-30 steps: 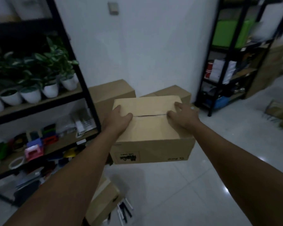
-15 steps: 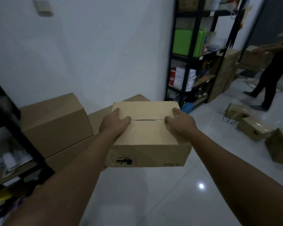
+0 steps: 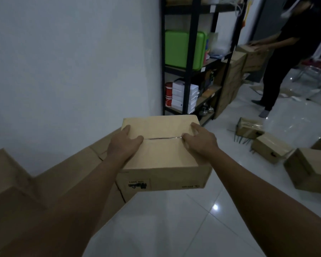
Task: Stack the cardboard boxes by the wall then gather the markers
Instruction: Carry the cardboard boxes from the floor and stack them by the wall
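I carry a closed cardboard box (image 3: 161, 156) in front of me, above the white tiled floor. My left hand (image 3: 122, 147) grips its left side and my right hand (image 3: 200, 143) grips its right side, both thumbs lying on the top flaps near the seam. Two larger cardboard boxes (image 3: 11, 182) (image 3: 93, 156) stand against the white wall at the left, just behind and beside the carried box. Several dark thin sticks (image 3: 241, 140), perhaps markers, lie on the floor at the right.
More cardboard boxes (image 3: 271, 149) (image 3: 311, 169) (image 3: 248, 127) lie scattered on the floor at the right. A black shelf rack (image 3: 190, 52) with a green case (image 3: 183, 49) stands by the wall's corner. Another person (image 3: 285, 58) handles a box at the far right.
The view has swung to the right: the plant shelf has left the frame, and the rack, floor boxes and the other person have come in. My grip on the box is unchanged.
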